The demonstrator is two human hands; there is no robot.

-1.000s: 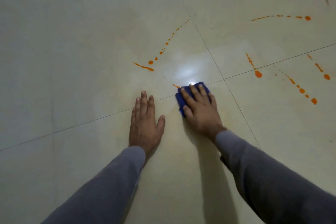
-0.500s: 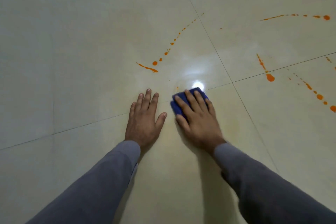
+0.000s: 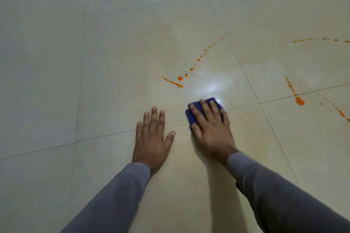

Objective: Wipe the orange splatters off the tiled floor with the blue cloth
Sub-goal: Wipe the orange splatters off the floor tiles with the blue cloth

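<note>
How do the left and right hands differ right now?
The left hand lies flat on bare tiled floor, holding nothing; the right hand presses the blue cloth. The left sits nearer the person, the right nearer the orange splatters. Both have straight fingers and grey sleeves.

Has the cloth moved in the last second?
Yes. The cloth, pressed under the right hand, has slid left along the floor, farther from the crossing of the tile joints.

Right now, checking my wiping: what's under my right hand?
The blue cloth, pressed flat on the tiled floor by the right hand. Any orange beneath it is hidden.
</note>
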